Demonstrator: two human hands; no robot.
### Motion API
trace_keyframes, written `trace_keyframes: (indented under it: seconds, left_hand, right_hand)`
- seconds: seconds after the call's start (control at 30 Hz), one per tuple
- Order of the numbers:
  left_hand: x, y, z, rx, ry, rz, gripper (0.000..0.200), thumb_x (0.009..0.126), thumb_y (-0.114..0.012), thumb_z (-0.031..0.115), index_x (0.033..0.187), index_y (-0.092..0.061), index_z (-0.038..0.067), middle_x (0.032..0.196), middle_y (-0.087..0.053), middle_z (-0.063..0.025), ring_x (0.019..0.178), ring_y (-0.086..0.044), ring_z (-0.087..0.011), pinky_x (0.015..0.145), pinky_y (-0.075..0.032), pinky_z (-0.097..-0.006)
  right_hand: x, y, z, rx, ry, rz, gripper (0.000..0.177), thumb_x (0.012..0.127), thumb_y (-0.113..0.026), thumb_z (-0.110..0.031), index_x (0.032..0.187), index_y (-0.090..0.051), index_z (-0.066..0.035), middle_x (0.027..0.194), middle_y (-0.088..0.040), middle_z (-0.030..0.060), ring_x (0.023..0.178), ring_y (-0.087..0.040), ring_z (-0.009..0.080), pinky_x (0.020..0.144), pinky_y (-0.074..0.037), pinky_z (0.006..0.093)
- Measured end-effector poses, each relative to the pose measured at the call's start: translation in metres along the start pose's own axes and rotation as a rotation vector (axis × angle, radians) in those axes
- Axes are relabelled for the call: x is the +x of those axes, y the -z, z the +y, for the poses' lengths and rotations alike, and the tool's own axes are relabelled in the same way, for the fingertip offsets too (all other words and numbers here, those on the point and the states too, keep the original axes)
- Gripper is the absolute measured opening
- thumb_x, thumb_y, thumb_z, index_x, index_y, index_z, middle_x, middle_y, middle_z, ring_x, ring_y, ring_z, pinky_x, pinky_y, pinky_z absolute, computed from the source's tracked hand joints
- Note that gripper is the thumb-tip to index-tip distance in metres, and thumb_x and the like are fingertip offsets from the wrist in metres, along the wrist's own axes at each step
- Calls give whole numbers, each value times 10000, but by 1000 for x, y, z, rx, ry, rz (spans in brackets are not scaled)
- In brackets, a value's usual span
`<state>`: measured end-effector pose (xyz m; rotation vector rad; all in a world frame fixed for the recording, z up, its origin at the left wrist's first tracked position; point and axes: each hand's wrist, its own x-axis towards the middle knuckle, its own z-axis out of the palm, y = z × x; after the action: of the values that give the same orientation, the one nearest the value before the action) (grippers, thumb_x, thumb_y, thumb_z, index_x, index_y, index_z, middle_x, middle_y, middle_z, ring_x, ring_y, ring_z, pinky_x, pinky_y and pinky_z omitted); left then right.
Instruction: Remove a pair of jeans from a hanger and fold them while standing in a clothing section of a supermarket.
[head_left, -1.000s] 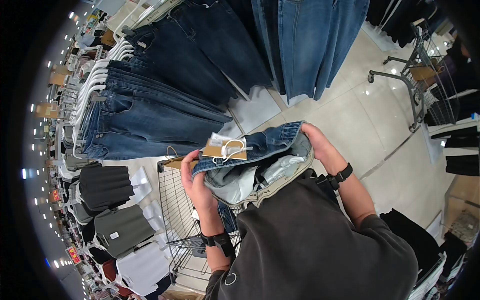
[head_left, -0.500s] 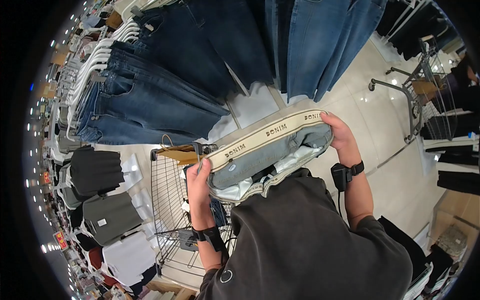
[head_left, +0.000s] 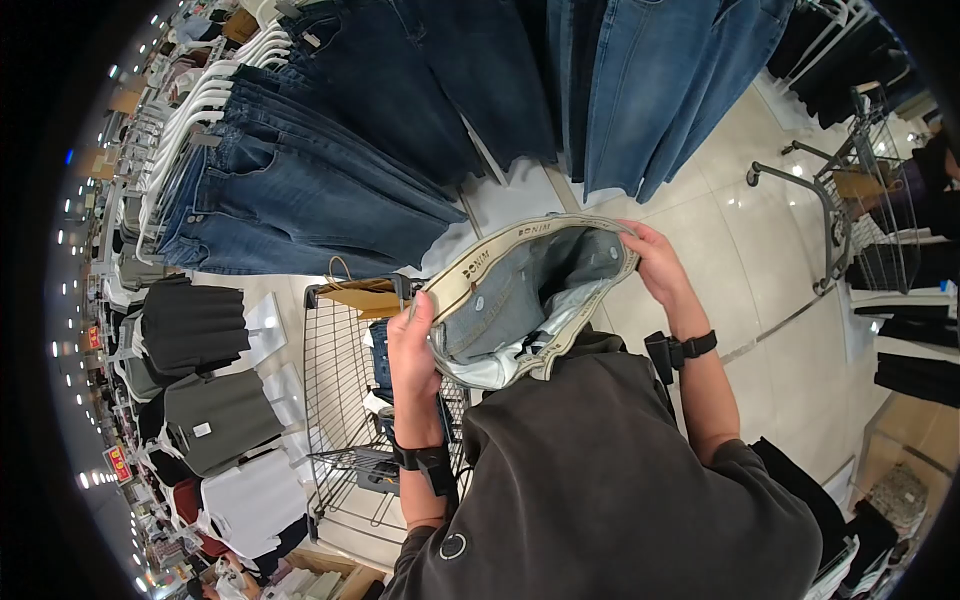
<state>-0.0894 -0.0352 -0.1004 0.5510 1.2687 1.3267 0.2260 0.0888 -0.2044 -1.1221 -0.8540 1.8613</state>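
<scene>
In front of my chest I hold a pair of jeans (head_left: 490, 308) by the waist, with the opening facing up at me. The cream inner waistband with printed lettering, grey-blue inside and white pocket lining show; the legs are hidden below. My left hand (head_left: 413, 350) grips the left end of the waistband, thumb on top. My right hand (head_left: 655, 262) pinches the right end, with its other fingers behind the cloth. The waist is spread into a rounded opening between both hands.
Blue jeans (head_left: 330, 180) hang on white hangers ahead. A wire shopping cart (head_left: 340, 380) with a paper bag (head_left: 362, 298) stands at my left. Another cart (head_left: 835, 200) is at the right, near a person. Dark and white shirts (head_left: 225, 420) hang at far left.
My hands have drawn closer together, and the jeans' waist has gone from a long flat shape to a wider, rounder opening. The view has shifted slightly.
</scene>
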Motion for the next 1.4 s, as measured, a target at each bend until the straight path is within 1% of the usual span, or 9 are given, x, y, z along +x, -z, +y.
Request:
trace_keyframes:
  seconds: [0.1,0.23,0.37,0.4,0.6,0.7,0.8,1.07,1.4]
  left_hand:
    - [-4,-8,2,44,-37,36,423,982,-505,311,1088,-624,-80,1008,-671,-112,870,-620,-149,797,-476,-278]
    - [-8,-14,5,17,-139,100,426,986,-495,320,1082,-627,-73,1010,-670,-110,885,-612,-146,814,-466,-277]
    - [-13,-18,10,8,-193,115,425,993,-478,320,1093,-620,-67,1023,-665,-113,896,-608,-147,819,-464,-276]
    - [-14,-19,10,12,-198,114,425,994,-476,319,1095,-618,-67,1024,-664,-114,897,-610,-149,819,-466,-277]
    - [-14,-15,10,-38,-190,156,432,1001,-455,317,1135,-587,-72,1053,-650,-128,915,-619,-175,826,-480,-295]
    - [-15,-14,13,-52,-200,168,446,1004,-441,324,1161,-563,-75,1080,-638,-145,929,-621,-187,824,-489,-303]
    - [-15,-10,14,-59,-201,199,451,1005,-437,329,1175,-550,-74,1090,-633,-149,933,-623,-192,822,-494,-308]
    - [-9,-1,1,-115,-201,200,479,1002,-431,356,1182,-535,-75,1105,-632,-157,943,-643,-221,810,-526,-350]
    - [-1,6,-2,-138,-169,173,440,1004,-431,317,1185,-539,-69,1129,-622,-162,976,-630,-219,844,-511,-349]
  right_hand:
    - [0,-7,17,-74,-273,251,593,867,-650,-340,1343,-446,-50,1266,-534,126,1188,-463,212,974,-364,466]
    - [-9,-25,29,-192,-296,263,860,779,-706,-486,1418,-298,-80,1395,-391,143,1268,-351,302,984,-290,583]
    - [-16,-44,37,-36,-275,127,705,874,-650,-349,1417,-292,-77,1252,-518,109,1106,-530,228,873,-457,472]
    - [-12,-43,48,76,-208,144,526,927,-592,-273,1361,-382,-62,1123,-589,76,957,-604,189,802,-508,377]
    - [1,-39,58,526,-325,165,347,983,-470,-313,1192,-536,-44,1062,-632,79,916,-627,210,824,-518,367]
    - [2,-35,54,653,-331,76,447,998,-404,-353,1288,-478,-22,1221,-588,132,1065,-594,269,955,-462,402]
    - [-8,-45,33,658,-297,46,425,982,-450,-378,1235,-535,-47,1169,-620,97,992,-624,218,891,-502,377]
    - [-25,-41,5,481,-324,-109,508,960,-481,-438,1222,-560,-10,1170,-631,107,1021,-626,198,908,-493,336]
    - [-40,-23,-9,762,-165,-279,589,969,-421,-467,1247,-521,43,1212,-596,189,1080,-606,276,940,-478,391]
